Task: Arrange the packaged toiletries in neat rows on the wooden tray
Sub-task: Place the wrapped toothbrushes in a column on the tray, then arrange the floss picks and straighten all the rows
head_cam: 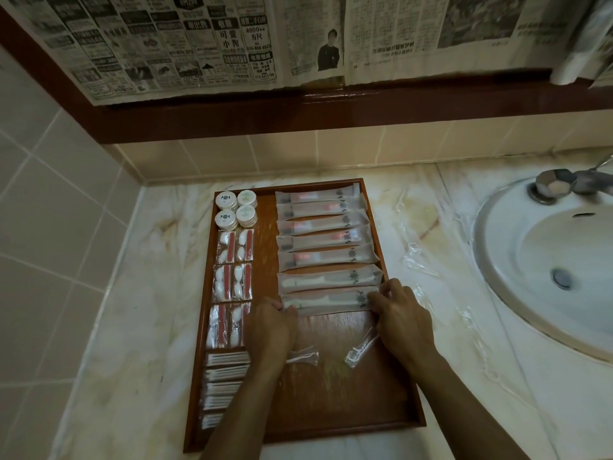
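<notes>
Newspaper sheets [205, 44] printed in Chinese characters hang on the wall above the countertop; the figures "4000++" are legible, the rest is too small to read. The rectangular reddish-brown wooden tray [335, 386] sits on the marble-patterned countertop [132, 293], left of the white oval sink [547, 260]. At the tray's far left corner stand four round white pots [236, 209] with small emblems on their lids; the lettering is unreadable. Down the left edge run clear packets of cotton pads with red strips [234, 277], then packets of white cotton buds [225, 376] toward the near left corner. Along the right edge, seven long frosted sachets [323, 240] lie in a column, each bearing a dark crest I cannot read. I hold the nearest long frosted sachet [325, 300] by both ends: my left hand [272, 327] has fingers curled, pinching its left end, and my right hand [403, 315] pinches its right end with bent fingertips. Two clear-wrapped items [360, 350] lie loose on the tray's middle, between my forearms.
</notes>
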